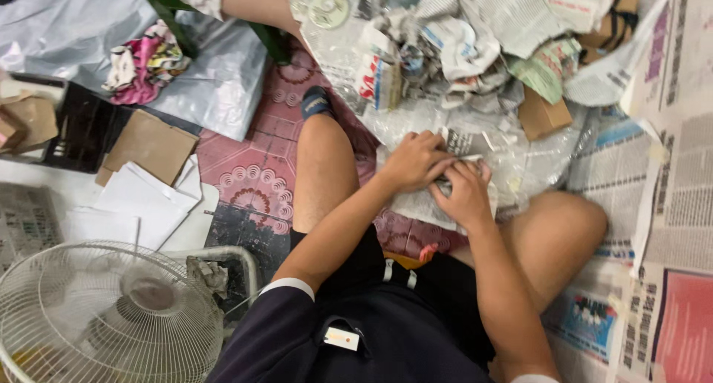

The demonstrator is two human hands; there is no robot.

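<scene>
Newspaper wad (449, 184) sits over the clear plastic sheet (520, 149) on the floor, between the knees. Left hand (413, 160) and right hand (466, 194) close their fingers around it. Probably light, soft, easily torn; best gripped around its bulk.

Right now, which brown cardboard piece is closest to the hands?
The small brown cardboard box just beyond the right hand, on the clear plastic sheet. The flat brown cardboard sheet lies farther, past the outstretched leg.
</scene>
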